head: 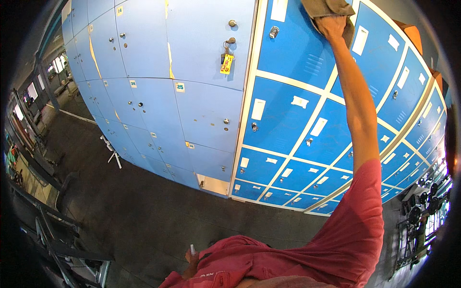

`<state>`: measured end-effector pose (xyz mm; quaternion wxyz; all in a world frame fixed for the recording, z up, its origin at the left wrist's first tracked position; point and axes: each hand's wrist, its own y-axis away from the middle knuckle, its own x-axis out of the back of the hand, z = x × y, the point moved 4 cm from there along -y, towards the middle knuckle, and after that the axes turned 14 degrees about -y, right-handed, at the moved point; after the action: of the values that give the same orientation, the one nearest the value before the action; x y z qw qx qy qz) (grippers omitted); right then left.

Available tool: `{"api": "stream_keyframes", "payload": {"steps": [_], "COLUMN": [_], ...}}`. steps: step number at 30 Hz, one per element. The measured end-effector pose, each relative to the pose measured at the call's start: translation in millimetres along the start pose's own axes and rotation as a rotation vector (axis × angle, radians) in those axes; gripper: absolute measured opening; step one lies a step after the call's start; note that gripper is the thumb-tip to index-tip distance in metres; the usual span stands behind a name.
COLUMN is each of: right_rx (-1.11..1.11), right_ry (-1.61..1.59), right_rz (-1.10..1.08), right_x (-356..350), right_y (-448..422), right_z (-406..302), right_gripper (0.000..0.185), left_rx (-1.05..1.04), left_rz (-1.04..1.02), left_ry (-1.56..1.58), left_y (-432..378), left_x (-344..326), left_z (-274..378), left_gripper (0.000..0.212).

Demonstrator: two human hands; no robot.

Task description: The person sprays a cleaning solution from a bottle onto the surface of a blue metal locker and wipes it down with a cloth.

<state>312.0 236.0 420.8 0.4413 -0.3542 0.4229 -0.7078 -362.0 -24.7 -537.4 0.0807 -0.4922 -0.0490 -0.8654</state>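
Observation:
My right hand [330, 27] is raised at the top, pressing a brown-grey cloth [329, 8] against a bright blue metal locker door [295, 39]; its fingers are mostly hidden by the cloth. Low down beside my red shirt, my left hand [192, 256] is closed around a small whitish object [192, 250], of which only the upper end shows. A key with a yellow tag [226, 64] hangs from a lock on a pale blue locker door [205, 43], left of the bright blue lockers.
Pale blue lockers with round knobs curve away to the left; one bottom compartment [214, 184] stands open. A small white stand [114, 158] is on the dark floor [144, 208] beside them. Gym equipment [61, 248] fills the lower left, and weight plates [415, 215] are at the right.

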Motion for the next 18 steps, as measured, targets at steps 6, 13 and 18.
{"api": "stream_keyframes", "payload": {"steps": [6,13,18], "right_rx": [0.360,0.320,0.060], "right_ry": [-0.022,-0.068,-0.136], "right_rz": [-0.018,-0.065,0.057], "right_x": [9,-19,-14], "right_y": [6,9,30], "right_z": [-14,-38,-18], "right_gripper": [0.043,0.047,0.057], "left_rx": [0.104,0.158,0.142], "left_rz": [-0.148,-0.175,-0.156], "left_ry": [-0.013,-0.154,-0.036], "left_y": [1,3,11], "left_x": [11,2,26], "left_z": [16,-8,20], "left_gripper": [0.034,0.041,0.035]}}
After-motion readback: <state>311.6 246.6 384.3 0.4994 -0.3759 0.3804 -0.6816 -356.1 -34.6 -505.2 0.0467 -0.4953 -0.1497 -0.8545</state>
